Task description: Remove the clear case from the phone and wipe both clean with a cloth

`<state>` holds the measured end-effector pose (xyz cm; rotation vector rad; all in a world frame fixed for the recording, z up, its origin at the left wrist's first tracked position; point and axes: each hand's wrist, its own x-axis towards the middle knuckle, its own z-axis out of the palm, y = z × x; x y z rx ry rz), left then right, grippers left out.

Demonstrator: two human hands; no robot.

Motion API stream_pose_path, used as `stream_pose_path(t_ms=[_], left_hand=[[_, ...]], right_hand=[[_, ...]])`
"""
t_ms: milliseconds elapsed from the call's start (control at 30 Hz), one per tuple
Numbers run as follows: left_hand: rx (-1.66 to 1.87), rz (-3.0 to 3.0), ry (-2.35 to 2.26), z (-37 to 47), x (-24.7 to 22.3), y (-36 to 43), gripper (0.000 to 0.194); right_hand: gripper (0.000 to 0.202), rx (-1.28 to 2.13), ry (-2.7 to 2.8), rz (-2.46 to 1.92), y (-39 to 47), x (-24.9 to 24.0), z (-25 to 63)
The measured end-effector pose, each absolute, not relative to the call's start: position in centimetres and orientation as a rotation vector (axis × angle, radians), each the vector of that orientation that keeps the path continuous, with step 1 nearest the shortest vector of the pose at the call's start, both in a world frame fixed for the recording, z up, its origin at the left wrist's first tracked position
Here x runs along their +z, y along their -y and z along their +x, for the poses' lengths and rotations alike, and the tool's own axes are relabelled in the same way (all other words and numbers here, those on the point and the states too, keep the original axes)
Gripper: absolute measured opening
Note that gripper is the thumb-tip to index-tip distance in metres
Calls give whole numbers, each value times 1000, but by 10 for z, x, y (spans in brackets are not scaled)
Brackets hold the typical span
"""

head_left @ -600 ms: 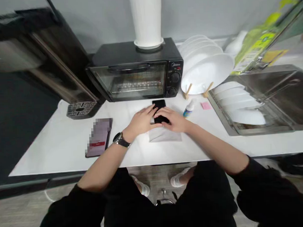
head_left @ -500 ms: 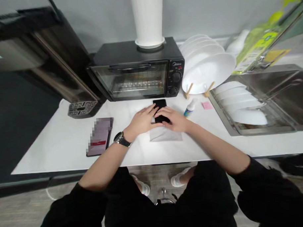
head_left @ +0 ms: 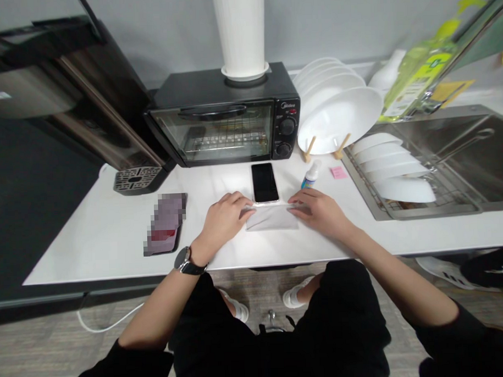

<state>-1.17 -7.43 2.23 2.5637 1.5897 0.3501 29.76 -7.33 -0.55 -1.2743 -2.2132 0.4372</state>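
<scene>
A thin grey cloth (head_left: 271, 218) lies on the white counter in front of me. My left hand (head_left: 226, 218), with a watch on the wrist, pinches its far left corner between thumb and fingers. At the far right corner, my right hand (head_left: 320, 211) pinches the cloth in the same way. Just beyond the cloth's far edge, a smartphone (head_left: 265, 182) lies with its dark screen up, untouched by either hand. A small white spray bottle (head_left: 311, 175) stands behind my right hand, which hides its base.
At the back is a black toaster oven (head_left: 225, 131) with a white pot (head_left: 242, 35) on top. A second phone (head_left: 167, 223), partly blurred out, lies left. White plates (head_left: 342, 116) in a rack, a pink note (head_left: 338, 173) and a sink (head_left: 460, 148) with bowls are to the right.
Both hands have come off the smartphone and moved apart, toward me. They now grip the far corners of the grey cloth, and the phone's screen is uncovered.
</scene>
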Motion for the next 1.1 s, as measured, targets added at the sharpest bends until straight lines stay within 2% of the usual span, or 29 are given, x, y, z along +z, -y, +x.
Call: stream_pose_path(t_ms=[300,633,933,1100], left_hand=[[565,2360,-1489,-20,10,67,2],[781,2352,-1379,-28,2,64,10],[827,2384,-1428,-26,4,67,6],[837,2352,-1315,-26,4,67,12]], right_hand=[[11,544,2136,-1269,68,-15,290],[13,605,2010,-1337,70,-18,292],[17,610,2032,-1300,73,-16,290],[26,624,2091,-1227,72,-19,287]])
